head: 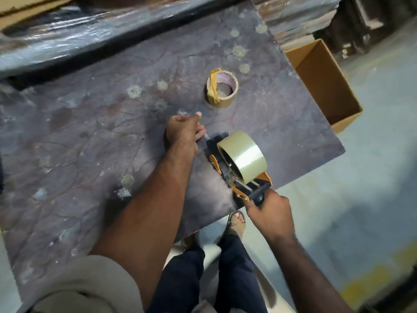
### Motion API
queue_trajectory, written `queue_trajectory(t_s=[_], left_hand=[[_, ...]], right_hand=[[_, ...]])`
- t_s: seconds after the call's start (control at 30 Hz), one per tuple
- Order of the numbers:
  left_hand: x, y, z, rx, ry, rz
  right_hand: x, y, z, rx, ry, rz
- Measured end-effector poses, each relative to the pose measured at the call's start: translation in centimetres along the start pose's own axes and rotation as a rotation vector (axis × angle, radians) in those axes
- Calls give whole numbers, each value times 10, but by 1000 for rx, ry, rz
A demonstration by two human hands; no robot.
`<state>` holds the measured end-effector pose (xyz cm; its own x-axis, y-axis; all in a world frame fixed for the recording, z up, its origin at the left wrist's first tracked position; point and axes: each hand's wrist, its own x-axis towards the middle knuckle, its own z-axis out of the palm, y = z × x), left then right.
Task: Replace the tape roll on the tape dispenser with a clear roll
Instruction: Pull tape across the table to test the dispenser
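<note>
From the head view, the tape dispenser lies on the table at about four o'clock from its middle, close to the near right edge. The clear roll already sits on its hub. The right hand is closed around the black handle, out past the table edge. The left hand is curled into a fist at the dispenser's ten o'clock end, seemingly pinching a strip of tape pulled from the front; the strip itself is too faint to be sure of.

The old brown roll, nearly spent, stands at twelve o'clock from the dispenser, well apart from it.

The likely trouble is the loose end: if it slackens, it may stick back on the roll or miss the roller and blade. With the handle overhanging, a slackened grip could drop the tool to the floor.

Room is wide open toward nine o'clock across the table. At two o'clock an open cardboard box sits just off the table edge.
</note>
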<state>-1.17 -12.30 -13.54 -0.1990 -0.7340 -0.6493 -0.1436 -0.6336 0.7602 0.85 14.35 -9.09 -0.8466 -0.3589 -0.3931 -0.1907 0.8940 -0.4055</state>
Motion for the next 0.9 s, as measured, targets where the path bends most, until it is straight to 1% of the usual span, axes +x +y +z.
queue_trajectory(t_s=[0.07,0.17,0.27,0.33,0.4,0.47,0.53,0.6,0.67,0.8,0.9], left_hand=[[-3,5,-5,18,-57,6],[-8,12,-12,59,-168,-18],[-3,20,-28,310,-246,4],[3,26,-43,421,-328,-41],[4,27,-52,367,-385,-117],[0,24,-50,213,-373,-158],[-3,17,-44,43,-327,-166],[-7,13,-43,-51,-352,-149],[-8,13,-43,36,-375,-79],[-2,19,-39,334,-298,133],[6,18,-39,521,-288,202]], right_hand=[[-6,-5,0,32,13,7],[-13,-12,-2,112,-43,68],[-18,-11,-8,284,-96,157],[-22,-7,-15,357,-136,170],[-24,-1,-19,438,-170,170],[-24,1,-19,516,-186,171],[-25,0,-18,550,-195,169],[-25,-3,-18,548,-206,168],[-27,-5,-19,552,-208,164],[-25,-4,-21,506,-190,152],[-23,-6,-25,518,-180,145]])
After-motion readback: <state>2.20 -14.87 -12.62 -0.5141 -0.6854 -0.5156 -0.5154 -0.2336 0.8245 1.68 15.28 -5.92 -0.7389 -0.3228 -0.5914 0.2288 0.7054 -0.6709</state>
